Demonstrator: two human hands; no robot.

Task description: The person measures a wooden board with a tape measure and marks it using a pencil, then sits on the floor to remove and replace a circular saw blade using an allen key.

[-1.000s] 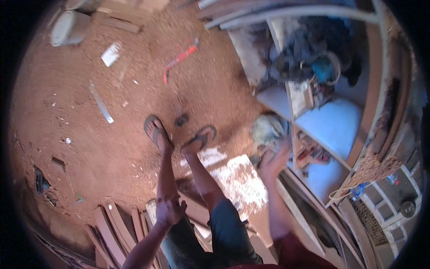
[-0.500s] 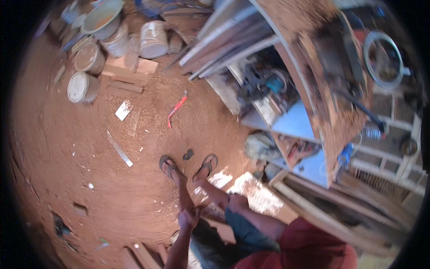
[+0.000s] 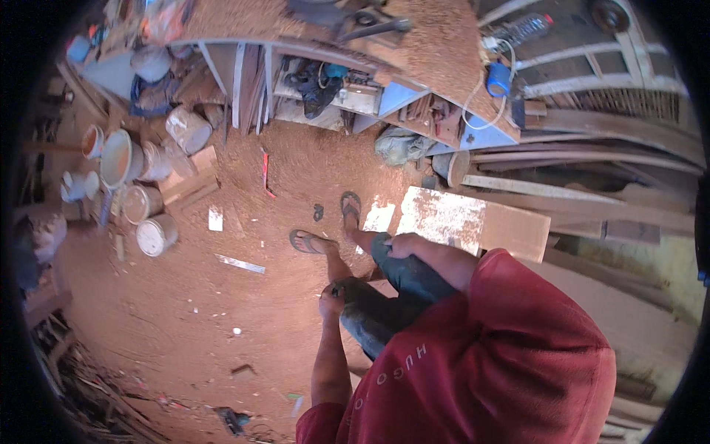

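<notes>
My left hand is at my left knee, its fingers closed on the hem of my dark shorts. My right hand lies over the right knee with its fingers curled round the cloth of the other leg. Sandals are on my feet on the sawdust-covered ground. Beyond my feet lies a thin red tool with a bent end. A flat metal strip, a small white rectangular piece and a small dark object lie nearby.
A workbench with open shelves stretches across the far side. Several buckets cluster at the far left. To the right, a pale board lies beside long timber pieces. Scraps lie at the near left.
The view has swung, so the workbench now spans the top and more of my red shirt shows. Both hands remain at my knees, and the things on the ground appear unmoved.
</notes>
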